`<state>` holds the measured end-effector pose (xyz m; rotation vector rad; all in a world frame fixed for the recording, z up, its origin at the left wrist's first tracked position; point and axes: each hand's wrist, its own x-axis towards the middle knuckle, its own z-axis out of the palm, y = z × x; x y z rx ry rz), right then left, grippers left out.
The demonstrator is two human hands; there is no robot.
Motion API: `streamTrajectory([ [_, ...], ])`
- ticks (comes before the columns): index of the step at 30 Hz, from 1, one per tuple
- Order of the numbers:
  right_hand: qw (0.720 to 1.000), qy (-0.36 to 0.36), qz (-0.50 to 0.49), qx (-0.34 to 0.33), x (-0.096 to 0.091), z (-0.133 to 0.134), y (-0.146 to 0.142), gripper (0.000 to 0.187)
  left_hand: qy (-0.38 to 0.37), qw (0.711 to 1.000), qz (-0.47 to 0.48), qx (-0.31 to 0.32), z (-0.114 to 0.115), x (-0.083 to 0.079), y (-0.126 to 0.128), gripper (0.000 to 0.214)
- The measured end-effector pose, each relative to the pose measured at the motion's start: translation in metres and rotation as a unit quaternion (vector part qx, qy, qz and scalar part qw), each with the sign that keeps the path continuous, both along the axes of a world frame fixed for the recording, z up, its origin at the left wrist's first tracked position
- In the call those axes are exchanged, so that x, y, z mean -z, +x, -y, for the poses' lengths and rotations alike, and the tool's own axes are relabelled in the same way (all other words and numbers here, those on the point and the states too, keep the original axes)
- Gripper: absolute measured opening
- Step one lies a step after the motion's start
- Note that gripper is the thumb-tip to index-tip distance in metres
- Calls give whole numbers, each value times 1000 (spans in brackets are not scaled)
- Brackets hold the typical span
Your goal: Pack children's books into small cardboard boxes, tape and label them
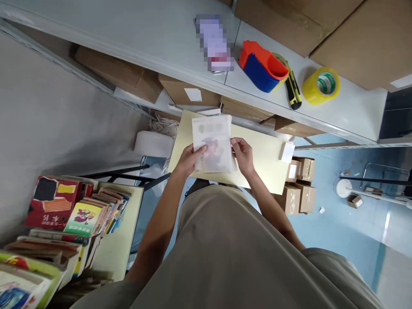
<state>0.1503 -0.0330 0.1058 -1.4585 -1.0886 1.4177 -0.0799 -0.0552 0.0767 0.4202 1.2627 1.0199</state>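
A thin book in a cloudy, see-through wrapper is held over the pale yellow table. A faint figure shows through the wrapper on its cover. My left hand grips the left edge, thumb lying on top of the cover. At the right edge, the fingers of my right hand pinch the side of the wrapper. Whether they hold the book too or only the wrapper, I cannot tell. A small white box or stack sits at the table's right end.
On the shelf above are a blurred phone, an orange-and-blue tape dispenser, a yellow-black utility knife and a yellow tape roll. Books fill a side table at left. Cardboard boxes stand at right.
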Motion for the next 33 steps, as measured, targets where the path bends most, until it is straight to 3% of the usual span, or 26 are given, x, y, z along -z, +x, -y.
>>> streamTrajectory([
  [3, 998, -50, 16, -28, 29, -8, -22, 63, -16, 999, -28, 6, 2, 21, -25, 81],
  [7, 996, -75, 48, -32, 79, -23, -62, 60, -32, 993, -109, 29, -8, 60, -67, 70],
  [13, 982, -187, 12, 11, 154, -53, -128, 59, -45, 956, -286, 51, -58, 131, -118, 25],
  [17, 971, -200, 126, 46, 187, -74, -154, 36, -25, 923, -366, 115, -87, 171, -128, 36],
  [21, 933, -198, 299, 34, 199, -86, -166, 19, 18, 883, -443, 154, -94, 195, -125, 46],
  [24, 913, -212, 347, 36, 199, -88, -172, 18, 45, 866, -472, 162, -88, 201, -120, 56],
  [28, 884, -230, 404, 46, 194, -91, -176, 19, 53, 850, -497, 170, -80, 201, -113, 59],
  [31, 869, -225, 439, 36, 184, -98, -176, 34, 51, 856, -492, 153, -75, 195, -113, 55],
  [33, 868, -203, 453, 21, 172, -101, -174, 34, 64, 863, -485, 128, -66, 187, -119, 50],
])
